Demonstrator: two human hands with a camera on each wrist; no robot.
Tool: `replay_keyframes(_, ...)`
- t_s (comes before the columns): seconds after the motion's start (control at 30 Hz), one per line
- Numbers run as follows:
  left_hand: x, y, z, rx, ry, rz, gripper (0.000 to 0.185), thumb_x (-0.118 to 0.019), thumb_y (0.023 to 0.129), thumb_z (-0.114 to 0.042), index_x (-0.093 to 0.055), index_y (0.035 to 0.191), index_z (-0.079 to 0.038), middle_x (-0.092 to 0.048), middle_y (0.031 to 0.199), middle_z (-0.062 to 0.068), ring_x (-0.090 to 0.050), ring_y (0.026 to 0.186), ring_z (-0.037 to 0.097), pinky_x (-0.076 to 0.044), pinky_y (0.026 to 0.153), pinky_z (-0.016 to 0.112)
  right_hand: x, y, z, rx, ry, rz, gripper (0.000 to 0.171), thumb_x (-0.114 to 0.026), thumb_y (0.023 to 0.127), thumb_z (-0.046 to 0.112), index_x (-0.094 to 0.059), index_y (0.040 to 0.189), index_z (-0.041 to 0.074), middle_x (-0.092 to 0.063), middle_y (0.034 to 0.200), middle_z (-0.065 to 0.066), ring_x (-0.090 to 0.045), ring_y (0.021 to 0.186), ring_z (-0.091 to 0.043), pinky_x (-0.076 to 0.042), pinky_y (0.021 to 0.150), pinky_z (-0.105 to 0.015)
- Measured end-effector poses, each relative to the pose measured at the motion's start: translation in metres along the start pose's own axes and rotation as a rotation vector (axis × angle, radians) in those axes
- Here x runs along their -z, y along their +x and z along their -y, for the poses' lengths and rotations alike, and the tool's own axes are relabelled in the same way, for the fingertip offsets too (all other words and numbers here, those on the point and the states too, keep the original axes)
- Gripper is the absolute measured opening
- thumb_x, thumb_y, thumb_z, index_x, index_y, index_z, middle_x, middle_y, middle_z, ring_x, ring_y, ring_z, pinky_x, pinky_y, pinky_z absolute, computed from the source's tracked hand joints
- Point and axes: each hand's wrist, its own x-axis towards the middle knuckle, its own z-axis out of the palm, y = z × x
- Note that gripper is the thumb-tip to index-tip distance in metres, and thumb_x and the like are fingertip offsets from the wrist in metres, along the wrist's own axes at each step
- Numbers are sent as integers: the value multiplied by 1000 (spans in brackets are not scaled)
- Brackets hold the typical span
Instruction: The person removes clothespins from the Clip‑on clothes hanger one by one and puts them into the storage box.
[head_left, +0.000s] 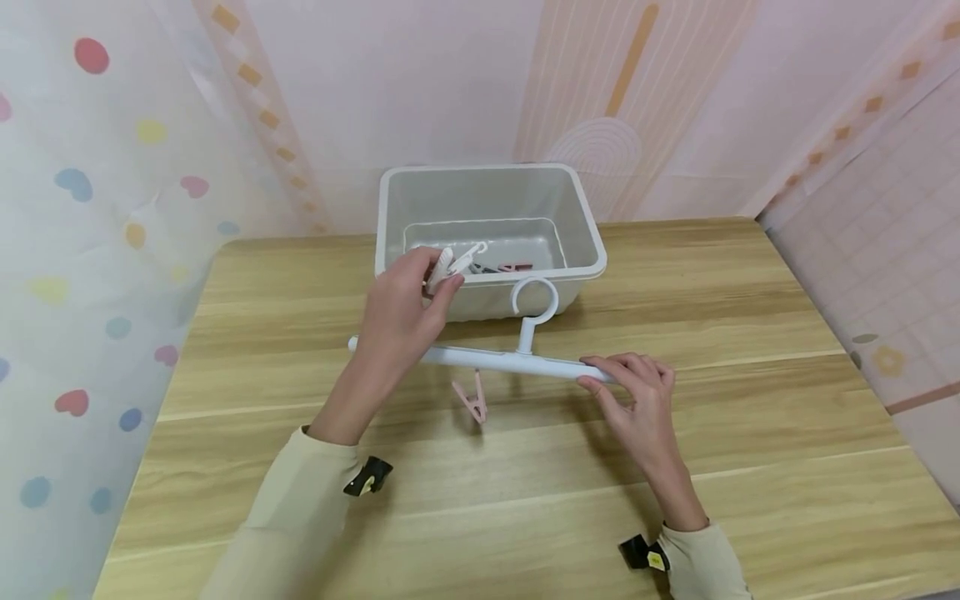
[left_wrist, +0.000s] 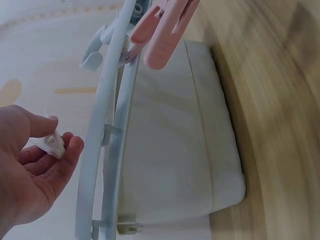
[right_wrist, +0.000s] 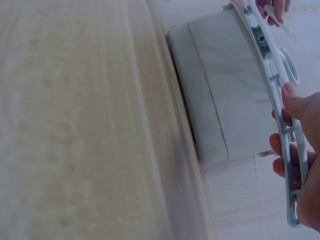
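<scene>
A white hanger bar with a round hook is held level above the wooden table, in front of a grey plastic bin. My right hand grips the bar's right end. My left hand pinches a white clothes peg just above the bar's left part; the peg shows between thumb and fingers. A pink peg hangs clipped under the bar. More pegs, pink and dark, lie inside the bin.
The bin stands at the table's far middle against a pink patterned wall. A sheer curtain with coloured hearts hangs along the left. A tiled wall borders the right side.
</scene>
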Motion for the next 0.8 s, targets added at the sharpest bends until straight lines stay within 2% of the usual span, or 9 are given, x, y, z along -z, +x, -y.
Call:
replay_keyframes(0.23, -4, 12, 0, 21, 8, 32, 20, -71, 93, -12, -64, 105, 3, -60, 84, 13, -49, 73, 24, -37, 64, 30, -1, 0, 1, 2, 0, -7, 29, -86, 74, 10, -80, 102, 13, -73, 89, -9, -58, 90, -21, -23, 94, -33)
replay_keyframes(0.8, -11, 35, 4, 63, 40, 71, 21, -64, 95, -8, -63, 111, 5, -65, 93, 17, -55, 78, 28, -44, 68, 36, -2, -1, 4, -5, 6, -4, 31, -87, 72, 7, -80, 101, 13, -73, 89, -9, -58, 89, -20, -23, 94, -32)
